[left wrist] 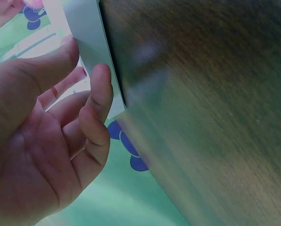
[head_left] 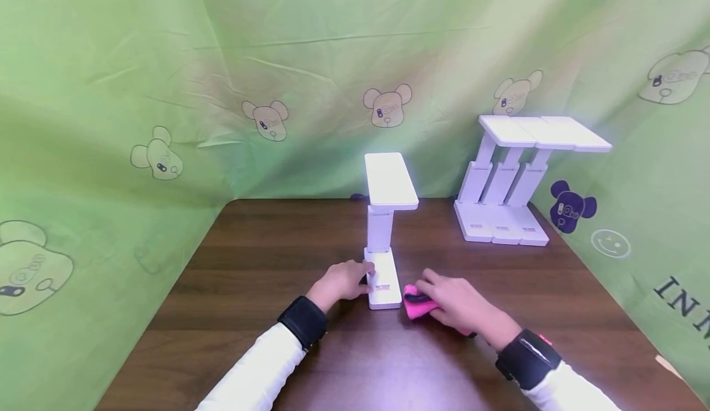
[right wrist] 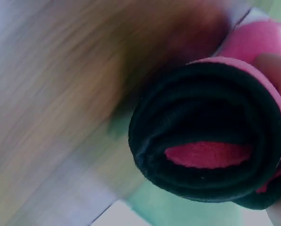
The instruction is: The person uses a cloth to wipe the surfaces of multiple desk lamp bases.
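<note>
A white desk lamp (head_left: pixel 379 229) stands upright near the middle of the table, its flat rectangular head above a slim stem and base. At the left edge of the lamp's base (left wrist: pixel 86 23), my left hand (head_left: pixel 345 280) touches it with thumb and fingertips; the fingers are loosely bent and not wrapped round it. My right hand (head_left: pixel 452 300) grips a folded pink cloth (head_left: pixel 417 307) with a black side, just right of the base. In the right wrist view the cloth (right wrist: pixel 202 84) shows as a rolled end, black outside with pink within.
Three similar white lamps (head_left: pixel 501 183) stand side by side at the table's back right. The dark wooden table (head_left: pixel 266 244) ends against a green curtain (head_left: pixel 310 29) printed with bear heads, which also closes off both sides.
</note>
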{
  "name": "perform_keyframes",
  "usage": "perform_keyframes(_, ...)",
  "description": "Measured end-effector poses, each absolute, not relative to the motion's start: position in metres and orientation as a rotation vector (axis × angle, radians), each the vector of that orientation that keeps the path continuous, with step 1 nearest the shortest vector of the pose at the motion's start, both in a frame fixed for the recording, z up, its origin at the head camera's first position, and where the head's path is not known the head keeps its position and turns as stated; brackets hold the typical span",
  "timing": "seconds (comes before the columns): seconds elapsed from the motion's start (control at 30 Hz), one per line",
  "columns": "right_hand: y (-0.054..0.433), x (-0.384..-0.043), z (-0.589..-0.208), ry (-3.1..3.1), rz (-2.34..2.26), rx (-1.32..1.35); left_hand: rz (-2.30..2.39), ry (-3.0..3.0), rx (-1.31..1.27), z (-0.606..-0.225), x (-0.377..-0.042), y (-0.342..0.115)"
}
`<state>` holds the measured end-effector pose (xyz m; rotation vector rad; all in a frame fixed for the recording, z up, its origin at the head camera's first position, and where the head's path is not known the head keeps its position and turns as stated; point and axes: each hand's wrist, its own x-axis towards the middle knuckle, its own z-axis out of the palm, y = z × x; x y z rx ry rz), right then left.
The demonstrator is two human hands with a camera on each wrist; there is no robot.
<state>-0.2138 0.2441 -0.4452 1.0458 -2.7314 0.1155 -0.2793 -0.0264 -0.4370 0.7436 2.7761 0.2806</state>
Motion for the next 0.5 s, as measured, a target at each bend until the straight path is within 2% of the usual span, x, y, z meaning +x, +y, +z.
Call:
perform_keyframes(0.13, 0.256, -0.22, -0.439, -2.7, 0.251, 0.865, 0.301, 2.797, 0.757, -0.44, -0.278, -0.03)
perform_keyframes(0.3, 0.249, -0.224, -0.425, -2.62, 0.721, 0.756, 0.435, 2.933, 0.904, -0.446, -0.273, -0.032)
perform_keyframes(0.4, 0.237, -0.226, -0.42, -2.504, 1.011, 0.78, 0.801, 3.036, 0.983, -0.446, -0.274, -0.027)
perform_keyframes(0.5, 0.221, -0.225, -0.419, -2.397, 1.268, 0.804, 1.436, 2.886, 0.927, -0.445, -0.275, -0.018)
